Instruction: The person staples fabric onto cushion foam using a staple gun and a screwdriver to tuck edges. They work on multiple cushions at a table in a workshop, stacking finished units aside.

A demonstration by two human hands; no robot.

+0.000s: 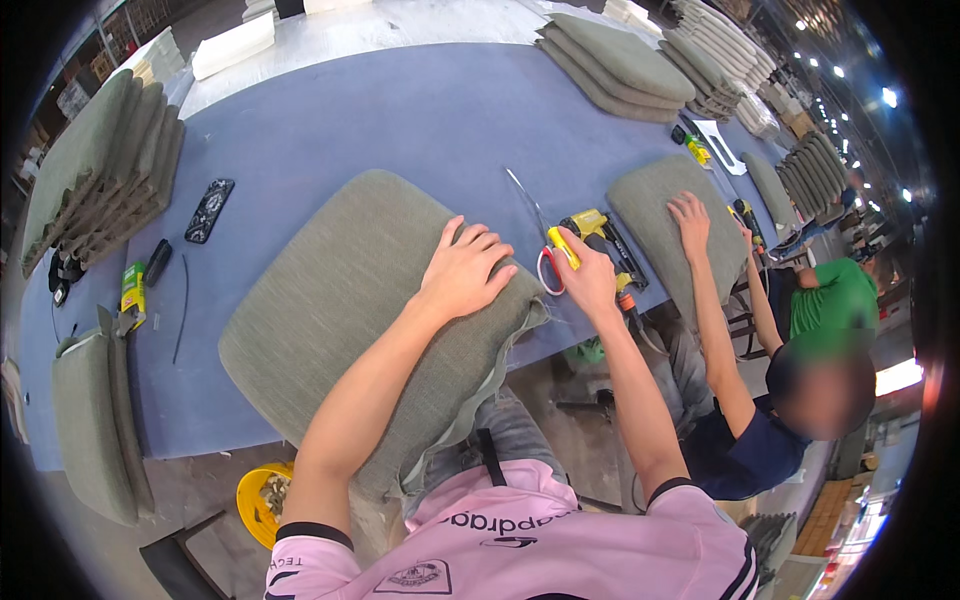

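Observation:
A grey-green upholstered seat cushion (335, 280) lies before me on the blue tabletop, its frayed fabric edge hanging loose toward my lap. My left hand (462, 272) rests on its upper right part, palm down with fingers spread. Just right of the cushion, my right hand (588, 275) is closed around a short yellow handle (563, 248); which tool it belongs to I cannot tell. Scissors with red-and-white handles (549, 272) lie beside that hand, with a thin metal blade pointing away. A yellow-and-black staple gun (605, 240) lies close on the right.
A co-worker's hand (690, 225) rests on another cushion (650, 210) at right. Stacked cushions stand far left (95, 165) and far right (615, 65). A phone (209, 211) and a green-yellow box (133, 290) lie left. Below the table edge is a yellow bucket (252, 508).

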